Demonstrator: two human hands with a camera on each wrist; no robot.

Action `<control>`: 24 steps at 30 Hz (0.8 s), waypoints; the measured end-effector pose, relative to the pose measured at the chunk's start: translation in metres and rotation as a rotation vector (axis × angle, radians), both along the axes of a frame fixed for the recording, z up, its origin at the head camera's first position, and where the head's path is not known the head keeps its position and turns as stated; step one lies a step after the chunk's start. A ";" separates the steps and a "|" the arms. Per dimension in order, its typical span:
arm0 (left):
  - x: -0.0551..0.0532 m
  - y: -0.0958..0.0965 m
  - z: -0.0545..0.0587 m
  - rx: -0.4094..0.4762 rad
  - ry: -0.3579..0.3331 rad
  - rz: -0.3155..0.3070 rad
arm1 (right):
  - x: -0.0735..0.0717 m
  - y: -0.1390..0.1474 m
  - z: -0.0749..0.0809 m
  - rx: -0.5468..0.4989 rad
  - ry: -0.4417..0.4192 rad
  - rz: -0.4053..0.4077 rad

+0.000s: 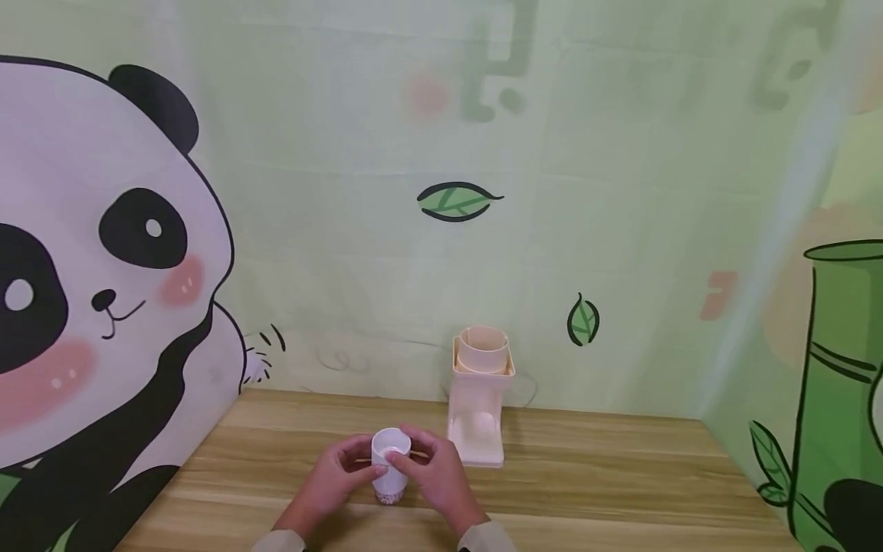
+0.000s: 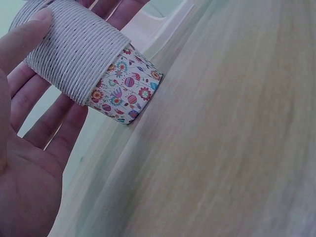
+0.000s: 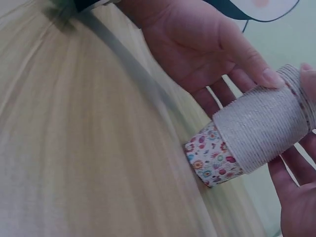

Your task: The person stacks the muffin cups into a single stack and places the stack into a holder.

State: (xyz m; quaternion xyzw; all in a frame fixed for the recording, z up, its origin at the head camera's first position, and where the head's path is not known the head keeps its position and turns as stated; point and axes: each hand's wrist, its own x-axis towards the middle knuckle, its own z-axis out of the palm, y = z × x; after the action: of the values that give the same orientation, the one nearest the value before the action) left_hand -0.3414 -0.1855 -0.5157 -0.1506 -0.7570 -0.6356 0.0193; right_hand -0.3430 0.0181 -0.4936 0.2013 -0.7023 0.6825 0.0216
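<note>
A stack of nested paper cups stands nearly upright at the front of the table between my hands. Closely spaced white rims ring most of it, and the lowest cup shows a colourful flower print. From the left, my left hand holds the stack with its thumb in front and fingers behind. My right hand grips the other side, thumb near the top rim. The printed base is close to the tabletop in both wrist views. Part of the right hand runs out of the right wrist view.
A pale pink cup dispenser with a round tube in its top stands at the back of the wooden table, a little right of my hands. Behind the table hangs a green cloth backdrop printed with a panda, leaves and bamboo.
</note>
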 end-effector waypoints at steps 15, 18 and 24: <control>0.000 -0.005 0.007 -0.019 0.032 -0.048 | 0.006 0.006 -0.005 -0.058 -0.014 0.021; -0.001 -0.006 0.006 -0.028 0.034 -0.030 | 0.006 0.008 -0.004 -0.053 -0.023 0.039; -0.001 -0.005 0.005 -0.035 0.047 -0.026 | 0.003 0.013 -0.007 -0.029 -0.026 0.047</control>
State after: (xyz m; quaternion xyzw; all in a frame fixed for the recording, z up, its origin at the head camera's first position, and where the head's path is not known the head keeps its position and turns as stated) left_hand -0.3423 -0.1902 -0.5107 -0.1757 -0.7653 -0.6186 0.0263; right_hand -0.3404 0.0311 -0.5003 0.2085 -0.6875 0.6956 -0.0006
